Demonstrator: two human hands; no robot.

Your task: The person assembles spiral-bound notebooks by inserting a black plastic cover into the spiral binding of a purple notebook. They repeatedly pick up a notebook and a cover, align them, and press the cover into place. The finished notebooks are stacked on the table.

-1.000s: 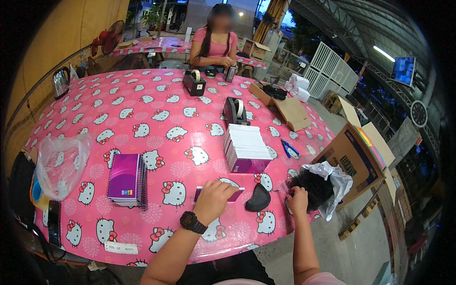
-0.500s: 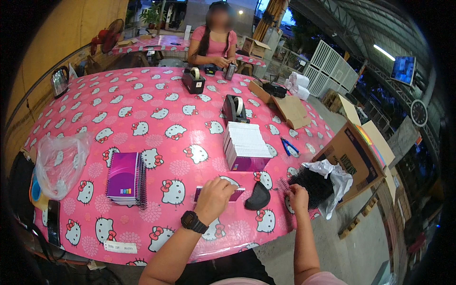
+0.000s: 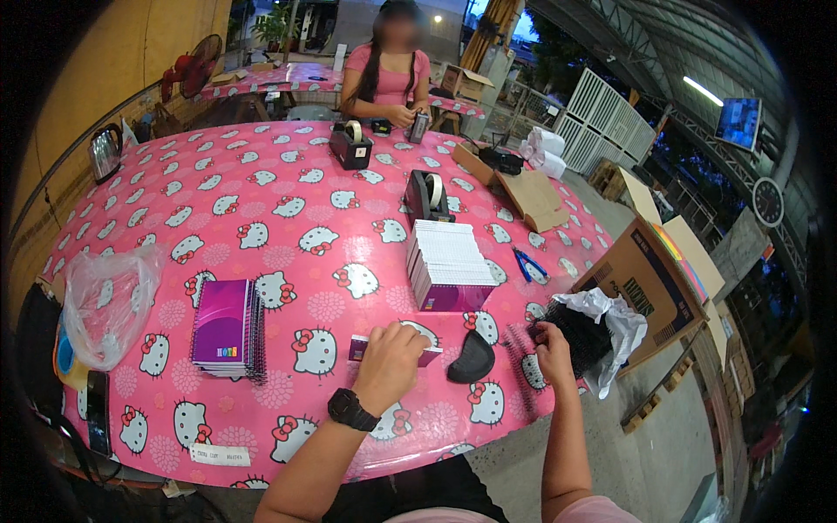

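Observation:
My left hand [image 3: 390, 362], with a black watch on its wrist, is closed on a small purple notebook [image 3: 357, 348] that stands edge-up on the table, mostly hidden by the fingers. My right hand [image 3: 551, 353] pinches a dark spiral binding coil [image 3: 527, 375], whose loops hang beside the fingers. Just right of it, a heap of black coils [image 3: 575, 336] lies in crumpled white paper [image 3: 623, 327]. Between my hands rests a black rounded object [image 3: 472, 357]. Beyond it stands a block of unbound notebooks [image 3: 449, 261], white edges up. To the left is a stack of spiral-bound purple notebooks [image 3: 222, 322].
Two tape dispensers [image 3: 350, 146] stand farther back, and blue-handled pliers [image 3: 529, 264] lie right of the block. A plastic bag [image 3: 109, 301] and a phone [image 3: 98, 414] are at the left edge. A cardboard box [image 3: 641, 283] stands at right. A person [image 3: 392, 83] works across the table.
The right hand has risen slightly away from me near the coil heap. My left hand stays on the notebook, and the whole view has shifted a little.

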